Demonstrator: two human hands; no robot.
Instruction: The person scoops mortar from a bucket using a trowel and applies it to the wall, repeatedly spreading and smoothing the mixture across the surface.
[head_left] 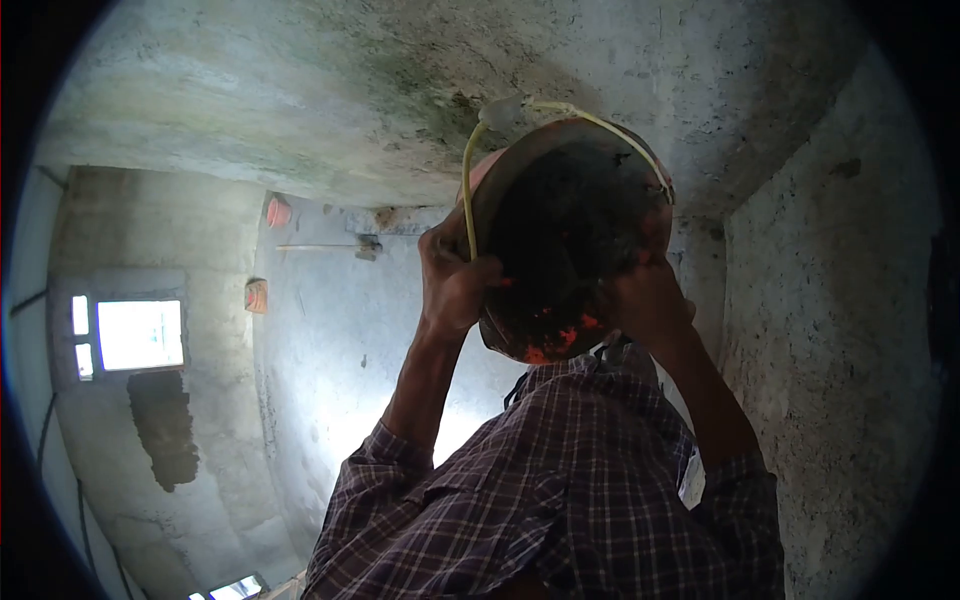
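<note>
Neither of my hands shows in the head view. Close in front of me a co-worker in a plaid shirt [560,500] stands with their back to me. They carry a dark, round metal pan [570,230] with orange-red patches on their head. Both of the co-worker's hands grip it, one hand [455,285] on its left rim and the other hand [645,295] on its right rim. A yellow cord [468,190] loops over the top of the pan from a white piece [500,112].
The camera tilts upward in an unfinished concrete room. A stained concrete beam [300,100] crosses overhead and a rough wall [840,350] stands close on the right. A bright window [140,335] glows at far left above a dark wall patch [165,430]. An orange fitting [278,212] is on the far wall.
</note>
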